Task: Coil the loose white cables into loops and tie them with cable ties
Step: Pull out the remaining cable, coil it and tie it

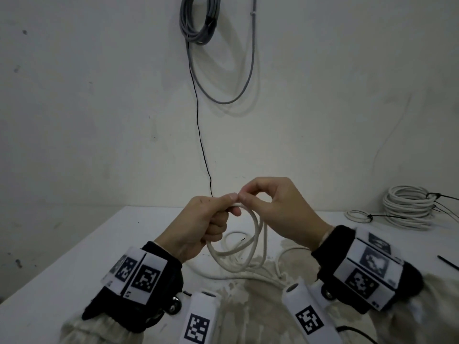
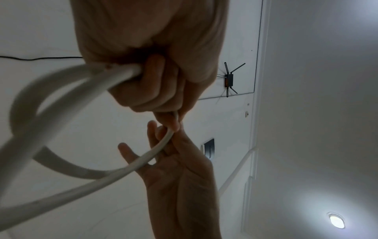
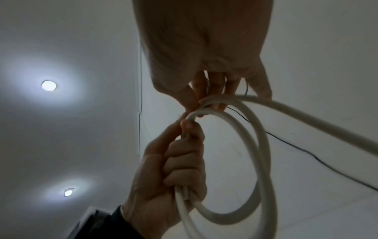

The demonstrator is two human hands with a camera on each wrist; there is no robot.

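Note:
Above the white table point(image 1: 99, 244) my left hand point(image 1: 223, 209) grips a couple of loops of the white cable point(image 1: 255, 234) in its fist. The loops hang down from it toward the table. My right hand point(image 1: 244, 197) pinches the cable at the top of the loops, right beside my left thumb. The loose remainder of the cable point(image 1: 248, 275) trails on the table under my hands. In the left wrist view my left hand point(image 2: 155, 90) is curled round the cable point(image 2: 67, 90). In the right wrist view my right hand point(image 3: 200, 100) pinches the cable loops point(image 3: 261, 145) above my left hand point(image 3: 184, 153).
A large tied coil of white cable point(image 1: 409, 207) and a small tied coil point(image 1: 357, 216) lie at the back right. A black cable tie point(image 1: 447, 263) lies near the right edge. A grey cable coil point(image 1: 198, 21) and a thin black wire point(image 1: 201, 135) hang on the wall.

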